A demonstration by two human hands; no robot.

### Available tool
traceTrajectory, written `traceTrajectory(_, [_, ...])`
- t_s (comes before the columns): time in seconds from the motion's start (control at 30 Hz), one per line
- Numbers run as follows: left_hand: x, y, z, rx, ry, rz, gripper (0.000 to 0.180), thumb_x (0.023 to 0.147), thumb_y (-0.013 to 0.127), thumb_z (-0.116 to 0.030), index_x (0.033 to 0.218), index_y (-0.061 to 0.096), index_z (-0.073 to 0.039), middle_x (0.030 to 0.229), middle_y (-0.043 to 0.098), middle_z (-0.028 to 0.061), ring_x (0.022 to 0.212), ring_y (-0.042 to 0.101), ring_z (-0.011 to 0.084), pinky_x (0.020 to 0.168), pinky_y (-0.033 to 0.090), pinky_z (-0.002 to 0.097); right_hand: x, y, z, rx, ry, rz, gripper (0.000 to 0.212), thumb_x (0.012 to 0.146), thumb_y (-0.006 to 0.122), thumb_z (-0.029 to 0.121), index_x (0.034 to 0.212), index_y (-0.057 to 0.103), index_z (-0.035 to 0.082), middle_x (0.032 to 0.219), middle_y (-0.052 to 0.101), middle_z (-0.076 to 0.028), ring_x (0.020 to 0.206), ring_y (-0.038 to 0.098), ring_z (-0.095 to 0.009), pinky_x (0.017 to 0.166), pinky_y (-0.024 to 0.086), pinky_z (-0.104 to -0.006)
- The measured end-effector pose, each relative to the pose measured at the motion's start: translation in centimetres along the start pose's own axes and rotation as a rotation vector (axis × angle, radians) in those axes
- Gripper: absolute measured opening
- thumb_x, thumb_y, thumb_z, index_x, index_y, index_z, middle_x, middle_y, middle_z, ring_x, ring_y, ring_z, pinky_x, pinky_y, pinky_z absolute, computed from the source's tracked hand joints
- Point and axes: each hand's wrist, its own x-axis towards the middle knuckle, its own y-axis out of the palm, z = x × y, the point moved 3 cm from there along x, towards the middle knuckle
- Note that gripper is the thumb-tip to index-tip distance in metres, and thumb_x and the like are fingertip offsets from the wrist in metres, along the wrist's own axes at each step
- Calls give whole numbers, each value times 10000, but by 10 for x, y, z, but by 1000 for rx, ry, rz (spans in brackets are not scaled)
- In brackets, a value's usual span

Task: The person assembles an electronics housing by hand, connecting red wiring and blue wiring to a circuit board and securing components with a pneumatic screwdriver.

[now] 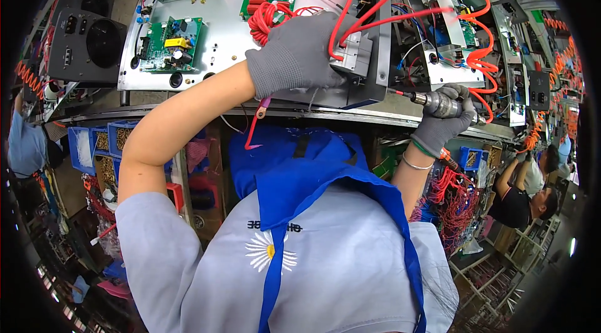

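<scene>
Work at a desk (388, 119), seen from above. A large silver metal panel (228, 39) lies across the desk, with a dark upright metal plate (383, 26) at its right end. The left arm rises from the lower left, bends sharply at the elbow, and runs up and rightward over the near edge; the right arm rises more steeply from below, its gloved hand turned inward at chest front. Of the two hands, the left hand (300, 51), in a grey knit glove, lies knuckles up, its fingers reaching around a grey rectangular block (354, 54) and touching it; the fingertips are partly hidden, so whether they close firmly cannot be told. The block sits against the left face of the dark plate, with thick red cables (375, 17) entering it. The right hand (444, 117), also gloved, is clenched around the body of a cylindrical power screwdriver (436, 105). The tool lies roughly level, its bit (395, 91) pointing left, the tip just beside the plate's lower right edge. Left of the hands, a green circuit board (172, 45) rests on the silver panel. The pale shirt (338, 258) bears a white embroidered flower (256, 251) and, smallest, dark lettering (294, 228) interrupted by an apron strap.
</scene>
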Motion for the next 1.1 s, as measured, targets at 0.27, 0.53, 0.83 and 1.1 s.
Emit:
traceTrajectory(0.27, [5, -5, 1, -38, 67, -49, 800, 581, 843, -399, 1265, 524, -133, 1039, 650, 106, 931, 655, 244, 783, 545, 370, 0, -10, -2, -35, 43, -15, 129, 780, 564, 166, 824, 552, 46, 764, 547, -67, 684, 559, -169, 606, 504, -277])
traceTrajectory(0.53, [3, -4, -6, 31, -26, -2, 799, 588, 836, -409, 1266, 519, -130, 1046, 649, 101, 897, 676, 273, 768, 550, 388, -5, -12, -3, 7, 0, -30, 149, 790, 590, 173, 883, 594, 56, 795, 580, -34, 682, 561, -164, 629, 523, -273])
traceTrajectory(0.83, [0, 0, -5, -95, -30, -13, 786, 593, 855, -328, 1267, 522, -97, 1070, 645, 120, 957, 671, 243, 819, 550, 363, -20, 7, 4, -34, -84, 25, 177, 792, 612, 189, 916, 580, 66, 836, 577, -41, 711, 566, -161, 648, 524, -274])
traceTrajectory(1.1, [5, -4, -14, -144, 52, -75, 795, 580, 860, -269, 1262, 509, -59, 1075, 647, 136, 971, 656, 276, 828, 526, 365, -22, 3, 2, 150, -148, -6, 239, 814, 607, 127, 1027, 616, 20, 943, 615, -91, 854, 568, -192, 719, 510, -281])
